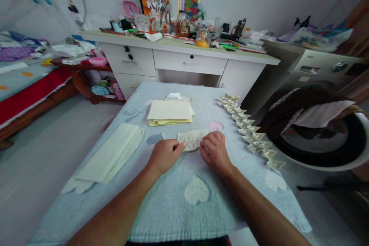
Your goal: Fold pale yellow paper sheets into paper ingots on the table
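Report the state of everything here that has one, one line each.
Small paper: opened out, held between both hands
Left hand: pinching its left side
Right hand: pinching its right side
Paper stack: piled, edges uneven
Pale sheets: lying layered
Paper pieces: folded, in a row
Centre drawer: shut
Washing machine: open, cloth at its mouth
Orange bag: upright

The bare left forearm (121, 200) enters from seven o'clock and slants toward one; the bare right forearm (256, 203) enters from five and slants toward eleven. Both hands meet near the centre, apart. The left hand (163, 155) has its thumb (181, 147) stretched toward two o'clock; the right hand (215, 152) pinches, its fingers (205, 144) curled toward nine.
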Available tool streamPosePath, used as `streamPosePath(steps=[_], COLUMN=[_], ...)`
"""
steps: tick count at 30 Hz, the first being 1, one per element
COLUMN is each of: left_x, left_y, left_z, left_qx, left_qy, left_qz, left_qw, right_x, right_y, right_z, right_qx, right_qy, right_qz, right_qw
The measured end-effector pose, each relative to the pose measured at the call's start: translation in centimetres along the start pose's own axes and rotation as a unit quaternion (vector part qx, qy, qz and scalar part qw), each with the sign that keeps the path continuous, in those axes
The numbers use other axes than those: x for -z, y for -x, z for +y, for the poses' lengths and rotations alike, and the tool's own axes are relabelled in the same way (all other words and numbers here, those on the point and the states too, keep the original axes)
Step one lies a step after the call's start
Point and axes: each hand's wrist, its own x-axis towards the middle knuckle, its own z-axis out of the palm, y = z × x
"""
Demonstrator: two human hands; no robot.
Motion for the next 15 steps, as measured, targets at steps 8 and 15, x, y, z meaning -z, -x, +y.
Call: streamPosePath(steps=[8,15], left_x=[0.4,-1.9], left_y=[0.3,-0.1], left_z=[0.4,0.3], left_qx=[0.027,0.089], left_qy=[0.157,0.445], left_qz=[-0.085,-0.060], left_qw=[0.984,0.889], right_x=[0.0,-0.2], right_y=[0.1,0.4], right_z=[-0.8,-1.7], right_qx=[-0.002,0.046], right_qy=[0.055,0.051], right_qz=[0.104,0.038], right_qw=[0.993,0.997])
